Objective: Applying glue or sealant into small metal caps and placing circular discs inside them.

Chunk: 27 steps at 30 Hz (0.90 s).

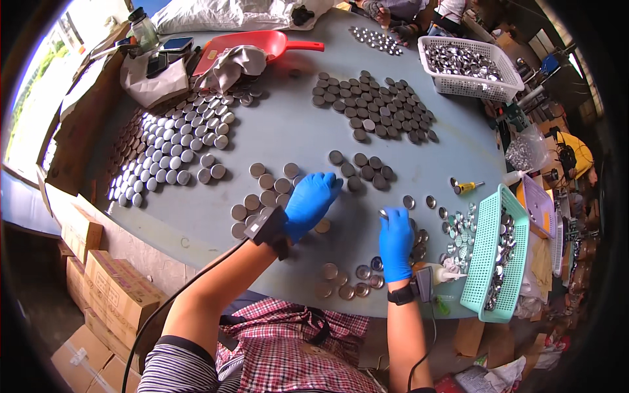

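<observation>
My left hand (310, 205), in a blue glove, is over the middle of the table with its fingers bent down and held together. Whatever lies under its fingertips is hidden. Beside them stands a dark round metal disc (354, 183), one of a small cluster; lighter discs (251, 202) lie to the left of the hand. My right hand (397, 243), also gloved in blue, pinches a small shiny metal cap (382, 213) between thumb and fingers. Close to it are open shiny caps (409, 202) and, nearer me, several shallow metal cups (362, 272).
Large groups of silver discs (160, 154) and dark discs (373, 105) cover the far table. A red dustpan (275, 44) lies behind. At right are a green basket (470, 275), a yellow screwdriver (466, 187) and a white bottle (445, 273). A white basket (458, 85) stands far right, near another person's hands.
</observation>
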Each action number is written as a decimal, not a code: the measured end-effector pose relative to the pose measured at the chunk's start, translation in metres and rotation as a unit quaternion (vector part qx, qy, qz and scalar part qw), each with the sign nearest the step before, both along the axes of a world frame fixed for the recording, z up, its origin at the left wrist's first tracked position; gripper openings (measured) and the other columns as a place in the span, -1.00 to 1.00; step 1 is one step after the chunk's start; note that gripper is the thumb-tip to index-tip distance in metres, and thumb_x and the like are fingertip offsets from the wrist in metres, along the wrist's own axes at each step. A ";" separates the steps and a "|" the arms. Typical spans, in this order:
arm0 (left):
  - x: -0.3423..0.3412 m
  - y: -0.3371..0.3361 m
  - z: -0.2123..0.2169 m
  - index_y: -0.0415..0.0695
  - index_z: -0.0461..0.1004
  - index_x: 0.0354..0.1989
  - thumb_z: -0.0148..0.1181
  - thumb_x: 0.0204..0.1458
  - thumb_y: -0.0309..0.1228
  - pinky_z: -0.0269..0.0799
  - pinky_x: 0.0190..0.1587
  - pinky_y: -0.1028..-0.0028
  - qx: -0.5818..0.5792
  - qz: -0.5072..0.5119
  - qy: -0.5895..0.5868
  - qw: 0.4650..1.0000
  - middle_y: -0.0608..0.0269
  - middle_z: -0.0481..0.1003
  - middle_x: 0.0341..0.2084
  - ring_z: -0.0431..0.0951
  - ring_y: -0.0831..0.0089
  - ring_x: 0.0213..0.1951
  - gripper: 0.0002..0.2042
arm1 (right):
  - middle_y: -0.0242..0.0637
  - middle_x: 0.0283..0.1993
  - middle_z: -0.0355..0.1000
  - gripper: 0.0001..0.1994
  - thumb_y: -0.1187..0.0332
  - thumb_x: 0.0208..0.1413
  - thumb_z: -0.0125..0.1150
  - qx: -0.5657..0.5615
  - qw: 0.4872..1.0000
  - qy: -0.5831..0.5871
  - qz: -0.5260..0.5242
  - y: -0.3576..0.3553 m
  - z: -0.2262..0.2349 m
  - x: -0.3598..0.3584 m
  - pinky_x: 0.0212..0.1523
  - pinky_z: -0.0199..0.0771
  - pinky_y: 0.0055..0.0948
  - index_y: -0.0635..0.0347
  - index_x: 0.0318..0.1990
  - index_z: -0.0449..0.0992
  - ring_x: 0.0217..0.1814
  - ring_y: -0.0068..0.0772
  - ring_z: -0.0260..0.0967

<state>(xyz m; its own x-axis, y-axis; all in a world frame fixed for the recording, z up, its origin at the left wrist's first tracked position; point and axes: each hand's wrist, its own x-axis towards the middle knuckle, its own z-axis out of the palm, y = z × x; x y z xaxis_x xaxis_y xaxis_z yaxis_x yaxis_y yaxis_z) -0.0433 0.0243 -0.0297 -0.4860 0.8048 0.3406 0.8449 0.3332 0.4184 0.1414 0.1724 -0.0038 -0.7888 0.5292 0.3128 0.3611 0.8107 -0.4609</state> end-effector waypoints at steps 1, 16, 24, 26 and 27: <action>0.004 -0.008 -0.001 -0.13 0.41 -0.13 0.23 0.00 -0.38 0.46 -0.22 0.13 0.000 0.001 0.003 1.000 0.06 0.44 -0.31 0.52 0.07 -0.25 -0.73 | -0.12 -0.14 0.39 -0.74 0.41 0.05 0.29 0.040 0.998 -0.058 -0.007 -0.001 -0.001 0.011 -0.18 0.45 -0.12 0.13 -0.08 0.47 -0.10 0.06 0.41; 0.073 -0.072 0.064 -0.14 0.42 -0.08 0.24 0.03 -0.40 0.48 -0.15 0.14 -0.035 -0.179 -0.214 0.960 0.05 0.45 -0.20 0.53 -0.02 -0.18 -0.72 | -0.15 -0.13 0.40 -0.65 0.60 0.01 0.25 -0.176 0.984 -0.027 0.008 -0.032 0.034 0.083 -0.09 0.48 -0.31 0.23 0.00 0.44 -0.15 -0.20 0.46; 0.094 -0.082 0.047 -0.09 0.50 -0.13 0.26 -0.03 -0.35 0.49 -0.19 0.20 -0.103 -0.209 -0.106 0.967 0.14 0.49 -0.23 0.56 0.12 -0.18 -0.73 | -0.16 -0.03 0.46 -0.63 0.46 -0.02 0.31 -0.013 0.992 -0.106 0.072 -0.042 0.036 0.089 0.00 0.44 -0.17 0.16 0.01 0.49 -0.04 -0.05 0.43; 0.091 -0.085 0.043 -0.08 0.51 -0.16 0.25 -0.02 -0.34 0.48 -0.21 0.21 -0.123 -0.211 -0.091 0.965 0.15 0.49 -0.25 0.56 0.13 -0.20 -0.76 | -0.18 -0.03 0.47 -0.62 0.45 -0.03 0.31 0.002 0.990 -0.117 0.079 -0.042 0.037 0.087 0.01 0.44 -0.16 0.15 0.01 0.50 -0.01 -0.05 0.42; 0.091 -0.087 0.038 -0.07 0.51 -0.18 0.24 -0.01 -0.33 0.47 -0.22 0.21 -0.119 -0.205 -0.070 0.969 0.15 0.48 -0.27 0.55 0.14 -0.22 -0.78 | -0.20 -0.04 0.48 -0.63 0.45 -0.03 0.31 0.001 0.988 -0.128 0.085 -0.042 0.039 0.087 0.00 0.44 -0.17 0.14 0.01 0.51 -0.01 -0.06 0.42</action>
